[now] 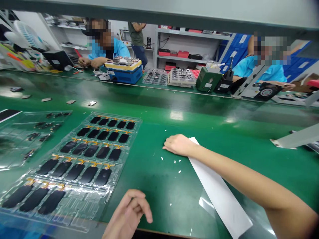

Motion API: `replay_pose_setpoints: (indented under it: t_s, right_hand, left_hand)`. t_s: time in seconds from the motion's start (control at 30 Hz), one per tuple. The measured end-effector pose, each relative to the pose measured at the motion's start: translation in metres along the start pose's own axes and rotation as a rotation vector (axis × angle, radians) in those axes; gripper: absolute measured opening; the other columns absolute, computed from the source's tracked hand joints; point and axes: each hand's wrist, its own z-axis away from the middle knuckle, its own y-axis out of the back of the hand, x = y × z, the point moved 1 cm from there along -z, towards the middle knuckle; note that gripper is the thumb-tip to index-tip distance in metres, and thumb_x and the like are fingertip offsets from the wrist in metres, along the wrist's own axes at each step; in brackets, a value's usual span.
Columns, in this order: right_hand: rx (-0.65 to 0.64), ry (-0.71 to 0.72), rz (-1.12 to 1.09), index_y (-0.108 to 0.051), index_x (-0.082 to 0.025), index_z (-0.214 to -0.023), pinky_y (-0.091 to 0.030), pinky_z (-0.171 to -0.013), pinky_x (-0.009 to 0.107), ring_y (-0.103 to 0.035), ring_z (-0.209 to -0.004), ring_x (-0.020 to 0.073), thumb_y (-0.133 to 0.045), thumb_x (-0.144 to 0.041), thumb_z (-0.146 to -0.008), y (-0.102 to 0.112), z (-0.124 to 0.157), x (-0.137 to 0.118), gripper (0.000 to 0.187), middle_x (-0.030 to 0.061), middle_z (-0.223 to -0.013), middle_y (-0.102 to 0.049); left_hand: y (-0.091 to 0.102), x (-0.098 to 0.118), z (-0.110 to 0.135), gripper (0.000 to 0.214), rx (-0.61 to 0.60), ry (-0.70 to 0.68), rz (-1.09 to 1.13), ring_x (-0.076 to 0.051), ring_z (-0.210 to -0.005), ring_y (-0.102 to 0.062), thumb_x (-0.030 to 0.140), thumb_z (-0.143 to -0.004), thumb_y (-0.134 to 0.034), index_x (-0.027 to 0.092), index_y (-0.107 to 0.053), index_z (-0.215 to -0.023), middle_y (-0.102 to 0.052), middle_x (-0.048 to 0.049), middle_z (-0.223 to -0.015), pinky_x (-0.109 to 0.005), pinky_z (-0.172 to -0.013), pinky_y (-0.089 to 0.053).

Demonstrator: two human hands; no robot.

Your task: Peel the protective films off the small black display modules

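Note:
My right hand [178,144] lies on the green bench top with its fingers curled and pressed together. Whatever is under those fingers, if anything, is hidden. Its wrist crosses the far end of a long white paper strip [219,196]. Small white bits [174,162] are scattered on the bench near it. At the front edge, my left hand [132,212] hovers with fingers loosely bent and apart, holding nothing visible. Left of it is a clear plastic tray [109,196] bearing rows of black rectangular parts [91,151] with orange flex tails; several pockets at its near end are bare.
Another clear tray [15,142] with small dark parts lies at far left. Several flat small pieces [92,103] line the raised far strip. Across the bench, two people in blue sit behind a blue box [129,73] and a green box [208,79]. A metal post [296,136] stands at right.

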Motion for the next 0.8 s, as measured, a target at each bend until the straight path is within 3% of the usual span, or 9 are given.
replay_pose_setpoints:
  t_s: [0.1,0.23,0.33,0.47,0.53,0.67,0.8]
  right_hand:
    - [0.046,-0.113,-0.015,-0.064,-0.018,-0.084,-0.033,-0.063,0.026,-0.063,-0.078,0.0163,-0.036,-0.040,-0.105,0.003,0.020,-0.005,0.041,0.0061,-0.085,-0.070]
    - [0.085,-0.340,-0.011,-0.061,-0.018,-0.078,-0.027,-0.057,0.027,-0.063,-0.071,0.0178,-0.035,-0.035,-0.105,0.005,0.037,0.016,0.041,0.0057,-0.080,-0.069]
    - [0.081,-0.398,-0.014,-0.060,-0.020,-0.075,-0.025,-0.055,0.027,-0.061,-0.067,0.0170,-0.039,-0.038,-0.103,0.007,0.046,0.023,0.040,0.0032,-0.075,-0.068]
    - [0.070,-0.390,0.001,-0.061,-0.020,-0.076,-0.026,-0.055,0.027,-0.062,-0.068,0.0166,-0.040,-0.038,-0.103,0.005,0.057,0.010,0.038,0.0031,-0.077,-0.069]
    - [0.060,-0.373,0.021,-0.062,-0.018,-0.080,-0.027,-0.056,0.028,-0.063,-0.071,0.0182,-0.040,-0.035,-0.103,0.000,0.063,0.000,0.036,0.0062,-0.080,-0.070]
    - [0.033,-0.296,0.045,-0.064,-0.014,-0.086,-0.029,-0.058,0.030,-0.064,-0.073,0.0209,-0.038,-0.026,-0.103,-0.011,0.073,-0.019,0.034,0.0122,-0.083,-0.070]
    - [-0.010,-0.089,0.006,-0.064,-0.018,-0.083,-0.032,-0.059,0.030,-0.061,-0.069,0.0177,-0.040,-0.030,-0.102,-0.009,0.080,-0.037,0.032,0.0064,-0.077,-0.068]
  left_hand:
    - [-0.026,0.003,-0.005,0.026,-0.152,-0.065,-0.541,-0.025,-0.098,-0.065,0.031,-0.099,-0.051,0.025,-0.069,-0.117,-0.074,-0.0091,-0.104,-0.034,-0.091,-0.048]
    - [-0.073,-0.016,-0.030,0.054,-0.531,-0.219,-1.245,-0.030,-0.133,-0.049,0.014,-0.092,-0.049,0.023,-0.047,-0.145,-0.052,-0.0100,-0.148,-0.048,-0.111,-0.039]
    - [-0.101,-0.041,-0.051,0.056,-0.561,-0.330,-1.531,-0.029,-0.143,-0.038,0.019,-0.097,-0.045,0.020,-0.034,-0.152,-0.040,-0.0099,-0.157,-0.051,-0.118,-0.031]
    - [-0.116,-0.069,-0.064,0.050,-0.462,-0.386,-1.686,-0.030,-0.143,-0.038,0.039,-0.103,-0.038,0.012,-0.046,-0.144,-0.044,-0.0169,-0.153,-0.049,-0.120,-0.029]
    - [-0.118,-0.079,-0.065,0.053,-0.436,-0.434,-1.712,-0.031,-0.144,-0.037,0.042,-0.103,-0.037,0.007,-0.048,-0.141,-0.044,-0.0206,-0.152,-0.047,-0.119,-0.030]
    - [-0.122,-0.091,-0.065,0.050,-0.415,-0.507,-1.724,-0.030,-0.139,-0.045,0.030,-0.102,-0.040,0.000,-0.043,-0.143,-0.047,-0.0220,-0.149,-0.041,-0.114,-0.040]
    - [-0.125,-0.096,-0.065,0.038,-0.443,-0.445,-1.716,-0.030,-0.123,-0.059,0.019,-0.098,-0.045,0.005,-0.053,-0.133,-0.062,-0.0197,-0.131,-0.044,-0.107,-0.047]
